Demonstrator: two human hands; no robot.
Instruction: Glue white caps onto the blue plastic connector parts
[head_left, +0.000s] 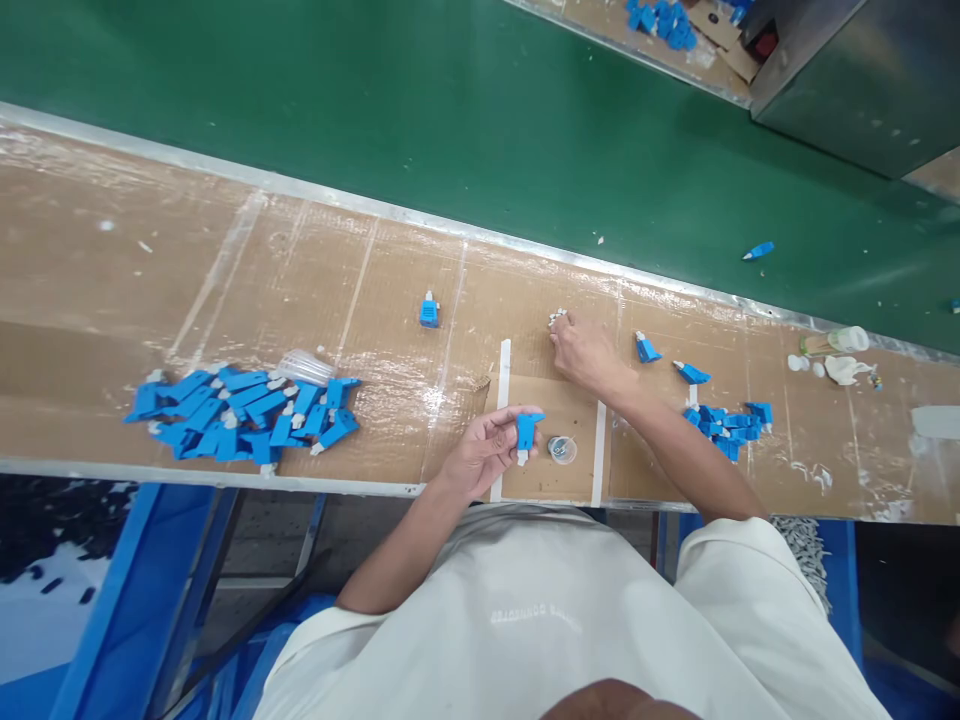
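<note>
Between the thumb and fingers of my left hand point(480, 450) is a blue plastic part point(526, 430) with a white tip pointing down toward me. My right hand point(585, 350) reaches forward on the cardboard, fingertips pinched at a small pile of white pieces point(556, 317); whether a piece is in them is hidden. Just right of the held part sits a small round clear dish point(562, 450) with something dark inside. A lone blue part point(429, 311) stands farther left, and two more, one a blue part point(646, 348), lie right of my right hand.
A large heap of blue parts point(240, 410) covers the left, with a clear plastic bag point(306, 367) on it. A smaller heap point(727, 428) lies right, beyond my forearm. A clear jar point(836, 341) lies at far right. Behind the cardboard bench runs a green belt point(375, 110).
</note>
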